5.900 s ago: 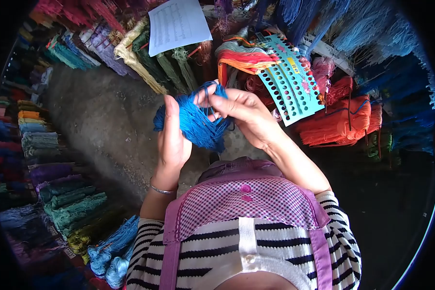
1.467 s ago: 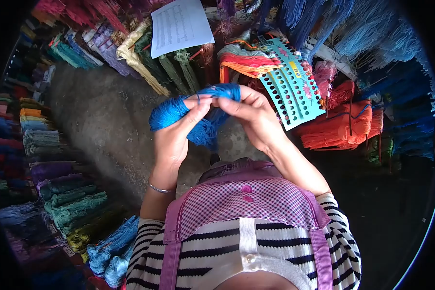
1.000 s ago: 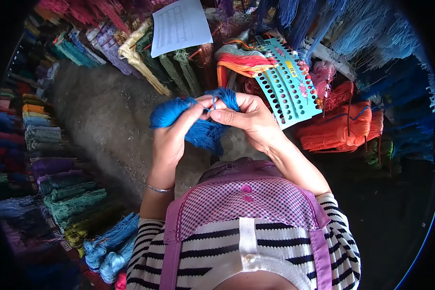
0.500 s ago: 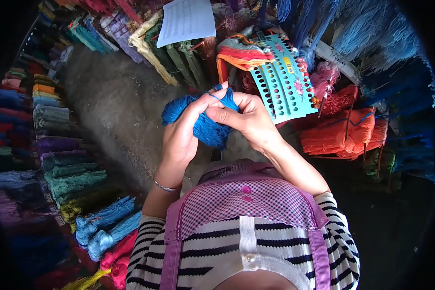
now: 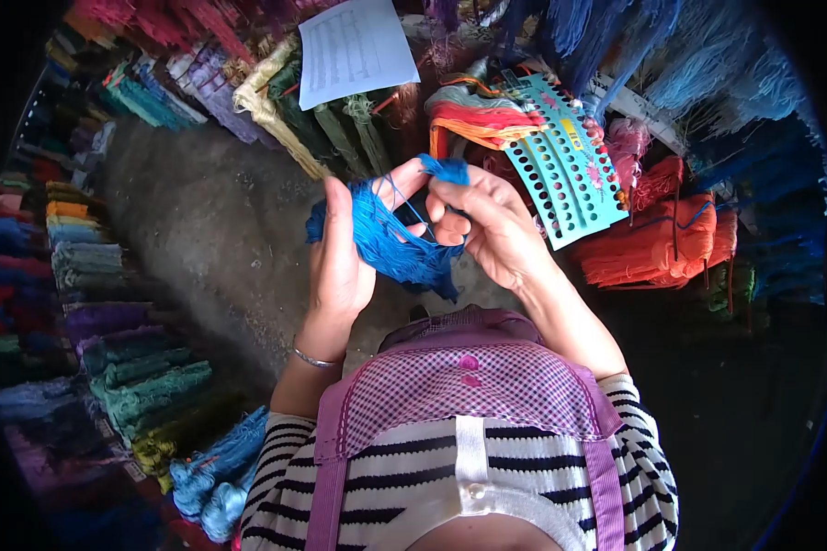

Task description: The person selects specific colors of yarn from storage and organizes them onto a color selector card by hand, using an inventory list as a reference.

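Note:
A hank of blue thread (image 5: pixel 390 241) lies across my left hand (image 5: pixel 340 253), whose thumb is raised and whose fingers pass beneath the bundle. My right hand (image 5: pixel 492 225) pinches one end of the same thread between thumb and fingers, and a tuft sticks out above the thumb. A few strands stretch between the two hands. Just beyond my right hand is a turquoise card (image 5: pixel 565 161) with rows of punched holes, and red, orange and grey threads (image 5: pixel 487 115) lie over its left side.
A printed paper sheet (image 5: pixel 358 50) lies at the top over hanging hanks. Orange-red hanks (image 5: pixel 657 243) hang at right, blue hanks (image 5: pixel 744 73) at upper right. Rows of coloured hanks, including green ones (image 5: pixel 152 386), line the left. Grey floor (image 5: pixel 202 202) shows between.
My hands have moved apart, and the blue hank is spread more openly over my left hand. My left thumb has lifted. My right hand now pinches a tuft at the thread's end.

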{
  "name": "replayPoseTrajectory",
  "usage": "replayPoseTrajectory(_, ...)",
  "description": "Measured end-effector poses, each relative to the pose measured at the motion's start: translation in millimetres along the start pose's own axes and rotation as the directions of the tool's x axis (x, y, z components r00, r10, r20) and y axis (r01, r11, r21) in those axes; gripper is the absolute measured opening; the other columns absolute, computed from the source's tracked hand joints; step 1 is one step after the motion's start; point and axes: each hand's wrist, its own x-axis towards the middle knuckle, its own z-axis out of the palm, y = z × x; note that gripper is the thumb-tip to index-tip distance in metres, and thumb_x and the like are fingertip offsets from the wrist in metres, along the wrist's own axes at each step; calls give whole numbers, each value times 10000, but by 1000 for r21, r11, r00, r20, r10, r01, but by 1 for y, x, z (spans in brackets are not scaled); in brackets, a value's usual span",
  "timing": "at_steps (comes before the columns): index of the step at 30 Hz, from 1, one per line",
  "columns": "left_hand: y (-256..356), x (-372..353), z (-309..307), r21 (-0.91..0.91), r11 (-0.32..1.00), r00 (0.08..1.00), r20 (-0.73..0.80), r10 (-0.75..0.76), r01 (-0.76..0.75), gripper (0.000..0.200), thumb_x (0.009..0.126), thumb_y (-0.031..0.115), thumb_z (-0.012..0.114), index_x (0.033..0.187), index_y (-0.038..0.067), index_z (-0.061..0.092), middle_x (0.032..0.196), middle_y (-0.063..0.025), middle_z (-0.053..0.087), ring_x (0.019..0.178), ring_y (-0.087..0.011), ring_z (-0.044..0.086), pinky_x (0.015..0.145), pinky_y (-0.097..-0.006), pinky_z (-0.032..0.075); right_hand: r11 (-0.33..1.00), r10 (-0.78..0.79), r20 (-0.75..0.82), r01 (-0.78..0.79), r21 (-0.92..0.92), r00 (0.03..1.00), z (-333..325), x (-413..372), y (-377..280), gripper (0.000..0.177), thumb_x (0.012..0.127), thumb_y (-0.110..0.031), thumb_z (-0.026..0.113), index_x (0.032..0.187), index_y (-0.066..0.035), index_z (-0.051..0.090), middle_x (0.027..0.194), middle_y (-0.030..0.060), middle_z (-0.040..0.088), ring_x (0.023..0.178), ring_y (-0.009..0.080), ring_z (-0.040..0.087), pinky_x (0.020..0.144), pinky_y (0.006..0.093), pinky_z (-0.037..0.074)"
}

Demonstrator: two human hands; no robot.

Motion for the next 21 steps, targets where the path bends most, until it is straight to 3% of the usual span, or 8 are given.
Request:
replayPoseTrajectory(2, 2, 2, -16, 269, 961, 990, 137, 25, -62, 878, 912, 671, 142, 1368, -45, 365, 1404, -113, 424, 1234, -206, 469, 930, -312, 447, 994, 84, 79, -79, -72, 993, 9, 8, 4, 209, 913, -195, 593, 1012, -11, 603, 820, 17, 611, 592, 27, 447, 524, 181, 342)
replayPoseTrajectory(4, 4, 6, -27, 209, 977, 985, 175, -3, -35, 865, 921, 660, 153, 1337, -52, 415, 1378, -126, 456, 1229, -216, 474, 955, -326, 425, 958, 112, -37, -118, -261, 993, 22, 13, 13, 215, 860, -194, 676, 1016, -47, 660, 778, -36, 609, 599, 4, 458, 517, 157, 320)
replayPoseTrajectory(7, 4, 15, -45, 240, 969, 962, 274, -11, -57, 818, 946, 613, 166, 1304, -64, 456, 1356, -143, 475, 1226, -204, 473, 960, -327, 417, 944, 69, -79, -91, -317, 994, 22, 19, 25, 194, 838, -156, 698, 1003, -57, 670, 784, -41, 619, 608, -6, 468, 506, 146, 317)
replayPoseTrajectory(9, 7, 19, -49, 202, 977, 978, 206, 23, -66, 618, 978, 459, 332, 1213, -71, 546, 1254, -160, 558, 1157, -194, 529, 961, -332, 419, 959, 28, -107, -57, -276, 994, 25, 20, 27, 190, 827, -134, 708, 996, -55, 674, 794, -55, 624, 621, -16, 470, 502, 135, 315)
replayPoseTrajectory(10, 8, 20, -54, 190, 980, 978, 207, 20, -60, 618, 978, 459, 332, 1213, -71, 546, 1254, -160, 558, 1157, -194, 529, 961, -332, 419, 957, 32, -117, -64, -282, 993, 26, 20, 27, 190, 827, -134, 708, 996, -55, 674, 794, -55, 624, 621, -16, 470, 502, 135, 315)
replayPoseTrajectory(12, 13, 23, -64, 306, 944, 983, 170, 73, -123, 295, 950, 176, 511, 1106, -44, 629, 1097, -100, 646, 982, -121, 598, 846, -278, 481, 971, 41, -167, -79, -226, 985, 27, 20, 26, 186, 830, -128, 702, 1000, -57, 675, 807, -68, 626, 622, -23, 465, 504, 131, 318)
replayPoseTrajectory(16, 7, 28, -72, 172, 981, 994, -45, 101, -92, 150, 861, 15, 622, 998, -21, 670, 966, -87, 677, 852, -125, 640, 764, -249, 514, 972, 43, -162, -79, -223, 986, 21, 26, 28, 223, 823, -110, 705, 1036, -55, 664, 847, -53, 647, 637, -10, 479, 533, 149, 353)
replayPoseTrajectory(21, 13, 32, -58, 98, 994, 999, -6, 39, -39, 133, 861, 39, 626, 973, -17, 672, 937, -84, 679, 806, -132, 636, 722, -262, 507, 981, -2, -94, -16, -195, 996, 13, 34, 24, 246, 815, -93, 706, 1050, -40, 657, 905, -9, 660, 723, 49, 526, 677, 211, 424)
